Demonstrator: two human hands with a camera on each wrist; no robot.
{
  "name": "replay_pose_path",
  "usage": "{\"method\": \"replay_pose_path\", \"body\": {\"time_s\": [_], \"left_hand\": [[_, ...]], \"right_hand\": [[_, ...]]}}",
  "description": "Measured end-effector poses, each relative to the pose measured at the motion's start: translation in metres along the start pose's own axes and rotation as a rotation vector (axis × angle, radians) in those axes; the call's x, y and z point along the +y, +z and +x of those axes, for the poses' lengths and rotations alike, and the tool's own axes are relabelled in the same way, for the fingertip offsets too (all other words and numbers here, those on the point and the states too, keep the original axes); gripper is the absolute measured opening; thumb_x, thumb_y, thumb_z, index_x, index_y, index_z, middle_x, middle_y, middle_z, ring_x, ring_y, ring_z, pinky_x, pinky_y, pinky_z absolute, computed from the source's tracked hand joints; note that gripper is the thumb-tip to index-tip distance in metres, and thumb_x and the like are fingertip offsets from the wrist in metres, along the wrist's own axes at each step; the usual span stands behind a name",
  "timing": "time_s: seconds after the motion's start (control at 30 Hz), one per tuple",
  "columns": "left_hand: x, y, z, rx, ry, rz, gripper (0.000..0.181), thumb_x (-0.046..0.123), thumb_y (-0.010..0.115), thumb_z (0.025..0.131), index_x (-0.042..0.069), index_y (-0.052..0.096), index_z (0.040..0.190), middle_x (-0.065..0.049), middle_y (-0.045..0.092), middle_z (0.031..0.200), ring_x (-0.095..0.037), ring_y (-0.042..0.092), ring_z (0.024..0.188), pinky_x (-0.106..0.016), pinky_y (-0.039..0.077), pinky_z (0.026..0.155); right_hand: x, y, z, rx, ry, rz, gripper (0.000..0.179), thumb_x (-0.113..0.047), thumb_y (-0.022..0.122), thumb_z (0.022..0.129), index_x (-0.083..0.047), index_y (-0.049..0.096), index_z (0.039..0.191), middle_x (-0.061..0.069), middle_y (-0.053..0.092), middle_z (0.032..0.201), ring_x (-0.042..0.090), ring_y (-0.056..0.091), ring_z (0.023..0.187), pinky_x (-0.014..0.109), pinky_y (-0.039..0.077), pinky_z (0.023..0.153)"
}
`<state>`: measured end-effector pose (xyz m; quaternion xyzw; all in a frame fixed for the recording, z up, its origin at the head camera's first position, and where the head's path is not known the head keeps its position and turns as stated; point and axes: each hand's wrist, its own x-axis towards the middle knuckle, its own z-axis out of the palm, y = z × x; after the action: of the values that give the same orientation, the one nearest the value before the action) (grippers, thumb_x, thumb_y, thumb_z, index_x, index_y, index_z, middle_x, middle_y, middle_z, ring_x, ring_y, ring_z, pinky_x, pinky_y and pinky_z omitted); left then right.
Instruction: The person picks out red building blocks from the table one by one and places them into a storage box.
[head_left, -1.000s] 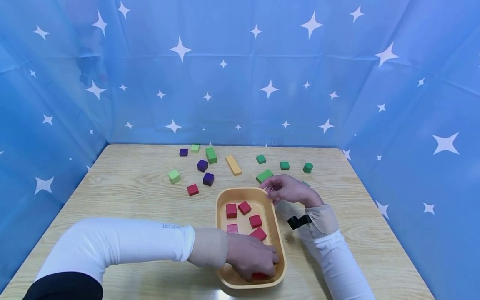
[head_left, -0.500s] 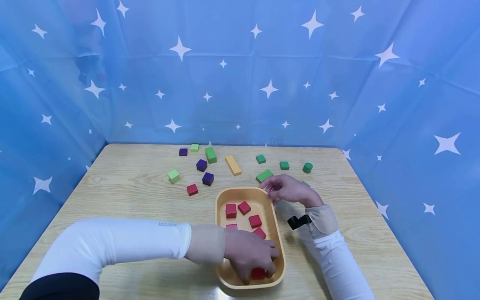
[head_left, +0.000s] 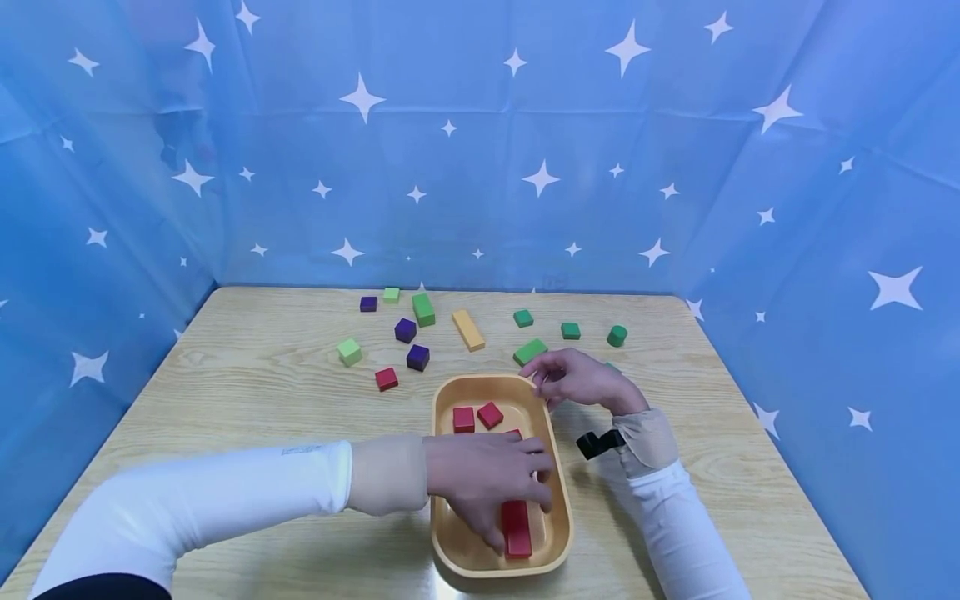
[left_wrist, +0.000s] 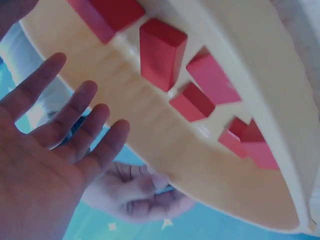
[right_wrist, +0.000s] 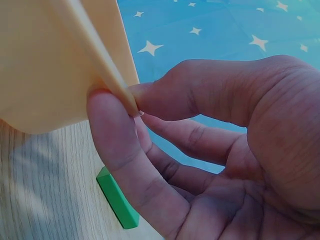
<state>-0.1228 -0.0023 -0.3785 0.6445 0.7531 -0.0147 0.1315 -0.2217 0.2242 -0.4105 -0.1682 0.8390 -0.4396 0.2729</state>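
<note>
A yellow-orange plastic tray (head_left: 442, 533) with rounded corners stands on the table, holding several red blocks (head_left: 463, 419). Over its middle my left hand (head_left: 491, 479) is spread, fingers apart and nothing held, hiding some of the blocks. Just below that hand, a red block (head_left: 517, 533) lies near the tray's front end; it may be two placed end to end. In the left wrist view the left palm (left_wrist: 45, 160) and straight fingers sit beside the red blocks (left_wrist: 162, 52). My right hand (head_left: 581, 379) pinches the tray's far right rim (right_wrist: 107, 65) between thumb and index finger.
Beyond the tray lie a loose red block (head_left: 386, 379), purple blocks (head_left: 417, 357), light green blocks (head_left: 348, 352), an orange bar (head_left: 468, 330) and dark green pieces (head_left: 617, 336). A green block (head_left: 530, 351) lies near the right hand. A blue star-printed curtain (head_left: 480, 167) borders the table.
My left hand has let go of a red block at the tray's front end, lifted, and moved back and slightly left, fingers spreading. The right hand stays on the rim.
</note>
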Motion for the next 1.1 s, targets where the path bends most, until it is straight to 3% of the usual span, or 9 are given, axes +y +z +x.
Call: {"method": "replay_pose_path", "body": {"time_s": [0.4, 0.63, 0.93, 1.1], "left_hand": [[-0.015, -0.005, -0.027, 0.158, -0.177, -0.038, 0.073, 0.064, 0.076, 0.081, 0.033, 0.054, 0.144, -0.001, 0.047, 0.148, -0.019, 0.038, 0.141, -0.044, 0.042, 0.115], [-0.029, -0.009, -0.043, 0.268, -0.274, -0.07, 0.084, 0.059, 0.077, 0.082, 0.03, 0.044, 0.154, -0.004, 0.043, 0.153, -0.023, 0.035, 0.146, -0.048, 0.037, 0.121], [-0.052, -0.007, -0.066, 0.398, -0.474, -0.157, 0.093, 0.063, 0.079, 0.079, 0.035, 0.037, 0.157, -0.002, 0.04, 0.156, -0.024, 0.037, 0.145, -0.051, 0.044, 0.114], [-0.067, -0.005, -0.079, 0.437, -0.563, -0.186, 0.098, 0.068, 0.078, 0.078, 0.035, 0.034, 0.159, -0.005, 0.038, 0.158, -0.029, 0.037, 0.147, -0.055, 0.043, 0.114]], "right_hand": [[0.001, -0.001, 0.0, -0.019, -0.018, 0.015, 0.031, -0.001, 0.058, 0.099, -0.004, 0.065, 0.129, 0.013, 0.063, 0.101, 0.023, 0.067, 0.087, 0.052, 0.061, 0.085], [0.001, -0.001, -0.001, -0.018, -0.013, 0.024, 0.033, 0.002, 0.055, 0.098, -0.003, 0.064, 0.129, 0.012, 0.062, 0.101, 0.023, 0.064, 0.089, 0.056, 0.059, 0.086], [0.004, -0.001, 0.002, -0.028, -0.029, 0.019, 0.031, 0.0, 0.058, 0.099, -0.002, 0.064, 0.129, 0.014, 0.064, 0.1, 0.023, 0.066, 0.088, 0.051, 0.061, 0.083], [0.005, -0.001, 0.002, -0.03, -0.042, 0.017, 0.031, -0.001, 0.058, 0.099, 0.0, 0.063, 0.13, 0.014, 0.064, 0.099, 0.021, 0.066, 0.087, 0.049, 0.062, 0.082]]}}
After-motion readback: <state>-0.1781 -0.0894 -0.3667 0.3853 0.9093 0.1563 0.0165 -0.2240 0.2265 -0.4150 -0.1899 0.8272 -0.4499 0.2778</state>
